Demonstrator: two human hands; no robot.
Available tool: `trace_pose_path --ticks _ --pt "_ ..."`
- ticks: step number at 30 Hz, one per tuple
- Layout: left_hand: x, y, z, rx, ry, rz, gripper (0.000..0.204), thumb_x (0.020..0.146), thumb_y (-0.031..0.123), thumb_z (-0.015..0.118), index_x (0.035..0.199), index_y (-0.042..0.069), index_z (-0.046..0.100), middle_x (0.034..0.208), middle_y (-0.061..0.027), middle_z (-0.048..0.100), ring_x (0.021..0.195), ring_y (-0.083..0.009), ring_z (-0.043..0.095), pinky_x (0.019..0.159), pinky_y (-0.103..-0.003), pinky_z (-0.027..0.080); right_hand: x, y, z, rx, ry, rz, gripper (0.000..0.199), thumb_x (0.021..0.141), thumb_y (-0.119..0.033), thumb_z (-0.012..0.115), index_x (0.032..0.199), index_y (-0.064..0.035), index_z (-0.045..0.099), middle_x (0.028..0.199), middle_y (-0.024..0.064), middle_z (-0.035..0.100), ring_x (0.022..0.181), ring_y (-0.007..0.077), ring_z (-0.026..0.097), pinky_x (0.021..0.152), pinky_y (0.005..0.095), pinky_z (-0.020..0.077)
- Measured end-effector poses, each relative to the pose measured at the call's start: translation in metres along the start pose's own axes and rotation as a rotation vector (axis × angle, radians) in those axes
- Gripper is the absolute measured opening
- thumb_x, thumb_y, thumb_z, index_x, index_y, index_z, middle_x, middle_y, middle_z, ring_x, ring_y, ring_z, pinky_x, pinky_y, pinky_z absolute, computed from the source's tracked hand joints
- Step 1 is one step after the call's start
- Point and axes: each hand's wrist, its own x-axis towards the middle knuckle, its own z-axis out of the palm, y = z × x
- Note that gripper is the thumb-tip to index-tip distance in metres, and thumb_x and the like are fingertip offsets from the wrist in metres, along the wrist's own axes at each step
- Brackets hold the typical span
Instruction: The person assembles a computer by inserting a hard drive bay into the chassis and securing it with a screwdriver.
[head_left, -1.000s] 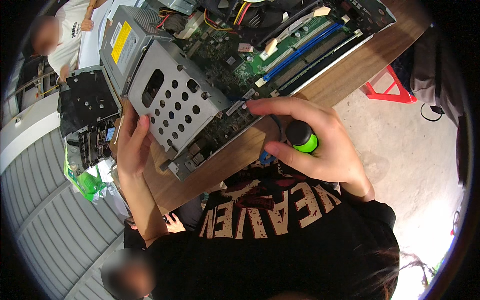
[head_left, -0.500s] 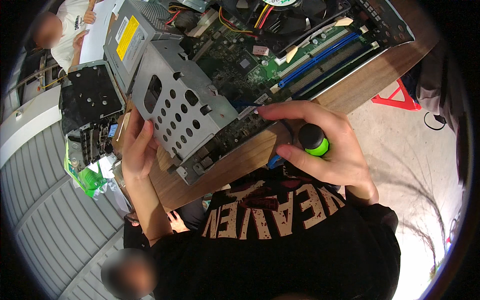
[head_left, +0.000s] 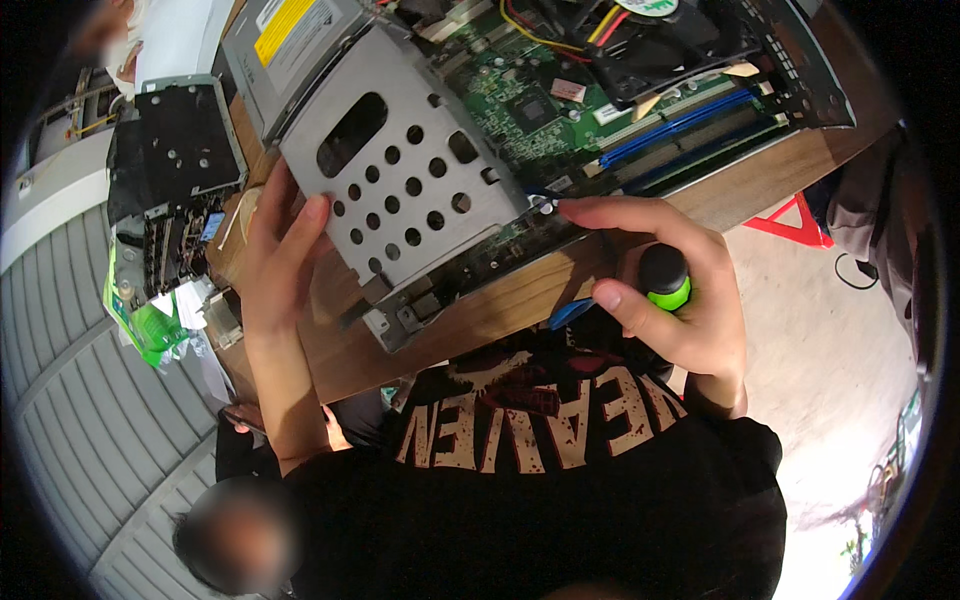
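A perforated metal drive cage [head_left: 400,150] tilts up from an opened desktop computer's chassis, with a green motherboard [head_left: 535,110] beside it. My left hand [head_left: 280,260] grips the cage's left edge, thumb at the near side and the other fingers partly hidden behind. In my right hand [head_left: 690,290] is a screwdriver with a black and green handle [head_left: 664,272], held between thumb and palm. The right index finger reaches out to the chassis's near edge, next to a small white piece and a thin blue cable [head_left: 545,197].
A silver optical drive [head_left: 290,40] sits beyond the cage. A black fan [head_left: 680,50] and blue memory slots [head_left: 680,128] lie to the right. More computer parts [head_left: 180,140] stand at the left, near other people. The wooden table's [head_left: 480,325] near edge runs before me.
The computer has shifted to the right, and the drive cage shows larger and more face-on. My right hand has moved slightly right with the screwdriver. My left hand stays at the cage.
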Motion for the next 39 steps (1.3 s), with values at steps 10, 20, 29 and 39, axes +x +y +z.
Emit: trace_pose_path --ticks 10,20,29,39 --pt "0.0 -0.005 0.0 -0.019 0.009 0.054 0.068 0.081 0.026 0.064 0.134 0.0 0.031 0.125 -0.0124 0.045 0.107 -0.0183 0.051 0.082 -0.03 0.048 0.004 -0.018 0.015 0.156 0.051 0.211 0.055 0.074 -0.002 0.064 0.125 0.0007 0.04 0.1 0.0162 0.061 0.066 0.0088 0.055 0.05 0.0168 0.0434" --pt "0.0 -0.013 0.001 -0.089 -0.02 0.144 0.073 0.08 0.027 0.066 0.136 0.001 0.027 0.121 -0.0137 0.043 0.101 -0.0197 0.054 0.074 -0.029 0.051 0.013 -0.031 0.041 0.202 0.007 0.267 0.072 0.075 -0.005 0.063 0.136 0.0024 0.025 0.106 0.0219 0.058 0.061 0.0096 0.057 0.044 0.0179 0.0445" --pt "0.006 -0.026 -0.004 -0.003 -0.032 0.172 0.075 0.077 0.034 0.068 0.133 0.001 0.032 0.117 -0.0136 0.045 0.094 -0.0178 0.051 0.067 -0.026 0.048 0.017 -0.024 0.05 0.48 0.041 0.242 0.077 0.075 -0.015 0.061 0.136 0.0057 0.018 0.111 0.0276 0.054 0.039 0.0091 0.049 0.035 0.017 0.0359" --pt "0.0 0.021 -0.001 0.744 0.388 1.081 0.046 0.076 0.018 0.062 0.114 -0.003 0.047 0.106 -0.0152 0.052 0.097 -0.0246 0.05 0.081 -0.034 0.042 0.021 -0.008 0.038 0.902 -0.223 0.196 0.083 0.08 -0.007 0.058 0.141 -0.0036 0.001 0.129 0.0291 0.039 0.042 0.0053 0.046 0.036 0.0149 0.0338"
